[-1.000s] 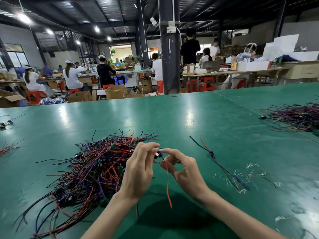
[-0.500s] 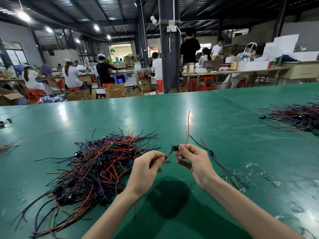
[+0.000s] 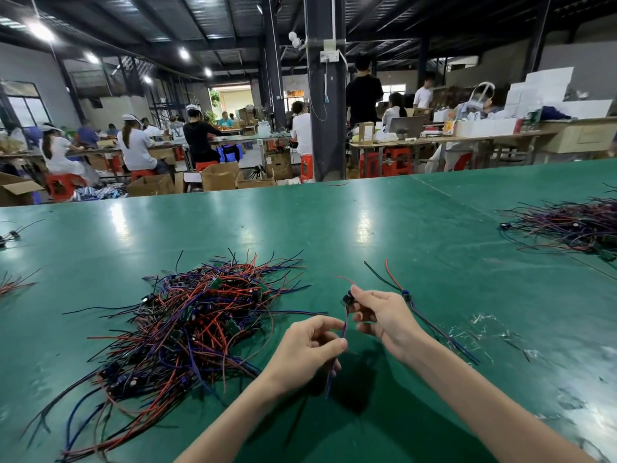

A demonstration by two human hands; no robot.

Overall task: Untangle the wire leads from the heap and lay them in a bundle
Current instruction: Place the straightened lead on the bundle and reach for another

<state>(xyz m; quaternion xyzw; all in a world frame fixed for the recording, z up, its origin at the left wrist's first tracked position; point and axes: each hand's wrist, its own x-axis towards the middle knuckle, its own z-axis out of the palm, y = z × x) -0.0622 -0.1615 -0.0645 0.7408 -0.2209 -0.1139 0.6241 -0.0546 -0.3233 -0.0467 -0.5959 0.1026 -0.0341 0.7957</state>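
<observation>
Glossy deep-green tabletop [image 3: 434, 228], streaked with white glare. Tangled heap of thin wire leads [image 3: 187, 329]: red, blue, purple and black, dotted with small green circuit boards [image 3: 217, 283]. Held thin wire lead [image 3: 345, 324]: purple shading to blue, black at its small block end, one red strand. Loose knotted wire lead [image 3: 406, 295] lying flat: black and red tips, blue knot, blue-purple tail. Far wire pile [image 3: 567, 225]: mostly purple and dark, flecked red.

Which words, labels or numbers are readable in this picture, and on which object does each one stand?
No text can be read.
The brown carton in the background bears a pale label, too blurred to read.
The white boxes show no legible print.
</observation>
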